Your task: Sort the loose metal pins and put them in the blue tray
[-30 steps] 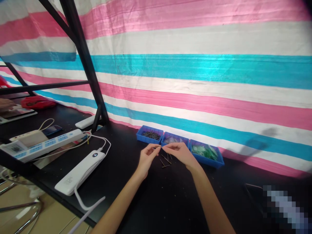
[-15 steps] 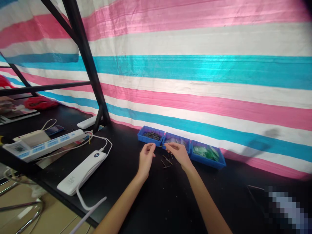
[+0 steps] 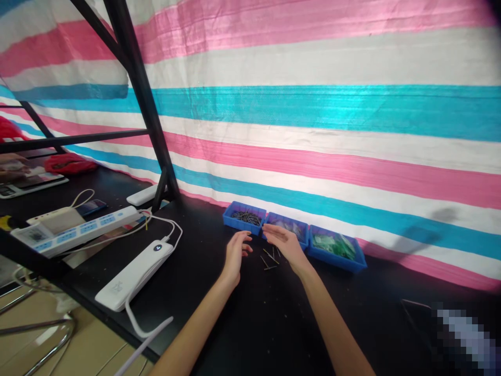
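My left hand (image 3: 236, 252) hovers over the black table (image 3: 250, 318) with its fingers loosely spread and nothing in them. My right hand (image 3: 284, 243) is just to its right, fingers stretched toward the middle blue tray (image 3: 287, 225); nothing shows in it. Between the hands lie a few thin metal pins (image 3: 270, 259) on the table. Behind them, against the striped sheet, stand a left blue tray (image 3: 244, 216) with dark pins, the middle one with clear pieces, and a right blue tray (image 3: 335, 247) with green pieces.
A white power bank (image 3: 136, 274) with a cable lies at the left. Behind it sit a power strip (image 3: 74, 233) and a phone (image 3: 91, 207). A black frame post (image 3: 145, 99) rises at the left. A striped sheet (image 3: 313, 115) backs the table.
Both hands were pinched together on a pin. They have since separated and opened, the right one moving toward the middle tray. The view has shifted slightly.
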The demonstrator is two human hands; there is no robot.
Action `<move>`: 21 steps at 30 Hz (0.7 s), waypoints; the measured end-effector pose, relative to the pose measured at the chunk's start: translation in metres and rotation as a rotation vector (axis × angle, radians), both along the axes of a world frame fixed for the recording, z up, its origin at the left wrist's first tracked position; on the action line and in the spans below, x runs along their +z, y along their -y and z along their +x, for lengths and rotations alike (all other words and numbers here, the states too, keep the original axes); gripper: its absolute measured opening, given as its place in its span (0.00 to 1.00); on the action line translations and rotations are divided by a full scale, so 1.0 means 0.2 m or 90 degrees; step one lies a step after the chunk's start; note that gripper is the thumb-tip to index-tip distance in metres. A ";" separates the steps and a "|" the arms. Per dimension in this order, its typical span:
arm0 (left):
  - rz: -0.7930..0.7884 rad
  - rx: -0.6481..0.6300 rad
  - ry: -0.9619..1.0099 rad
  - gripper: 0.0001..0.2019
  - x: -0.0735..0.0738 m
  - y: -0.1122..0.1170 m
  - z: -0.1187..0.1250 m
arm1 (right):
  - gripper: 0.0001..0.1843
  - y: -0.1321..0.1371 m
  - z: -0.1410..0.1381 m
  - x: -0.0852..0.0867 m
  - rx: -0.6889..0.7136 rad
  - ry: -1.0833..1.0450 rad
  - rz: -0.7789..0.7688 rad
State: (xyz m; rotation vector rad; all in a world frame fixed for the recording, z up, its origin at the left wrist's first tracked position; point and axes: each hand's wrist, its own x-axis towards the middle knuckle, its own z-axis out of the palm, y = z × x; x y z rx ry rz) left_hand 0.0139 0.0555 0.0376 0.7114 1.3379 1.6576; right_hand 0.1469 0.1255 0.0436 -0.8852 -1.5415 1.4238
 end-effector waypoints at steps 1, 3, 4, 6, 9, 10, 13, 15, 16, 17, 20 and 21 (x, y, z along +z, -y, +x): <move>-0.001 0.000 0.000 0.14 0.00 0.00 0.00 | 0.24 0.01 0.00 0.01 0.010 -0.012 0.013; -0.004 0.001 -0.001 0.14 0.00 0.00 0.00 | 0.23 0.02 0.01 0.04 0.028 0.016 0.051; -0.006 0.001 -0.003 0.14 0.00 0.00 0.00 | 0.22 0.02 0.03 0.06 0.034 0.056 0.077; -0.010 0.000 -0.012 0.15 0.00 -0.01 0.00 | 0.19 0.03 0.07 0.07 0.049 0.175 0.139; -0.016 -0.008 -0.027 0.14 0.00 -0.01 0.01 | 0.15 0.02 0.14 0.07 0.096 0.373 0.212; -0.016 -0.013 -0.031 0.14 -0.01 -0.01 0.01 | 0.15 0.01 0.15 0.06 0.113 0.425 0.223; -0.017 -0.026 -0.039 0.13 -0.01 -0.01 0.01 | 0.13 0.00 0.17 0.02 0.148 0.530 0.219; -0.018 -0.031 -0.042 0.13 -0.01 -0.01 0.01 | 0.13 -0.01 0.17 0.00 0.169 0.561 0.206; -0.019 -0.034 -0.044 0.13 -0.02 -0.01 0.01 | 0.13 -0.01 0.16 -0.01 0.180 0.568 0.201; -0.020 -0.036 -0.045 0.14 -0.02 -0.01 0.02 | 0.13 -0.01 0.15 -0.01 0.189 0.571 0.199; -0.018 -0.043 -0.047 0.14 -0.03 -0.01 0.02 | 0.12 0.00 0.13 -0.03 0.184 0.592 0.192; -0.018 -0.045 -0.046 0.14 -0.03 -0.01 0.02 | 0.12 0.00 0.13 -0.03 0.173 0.601 0.186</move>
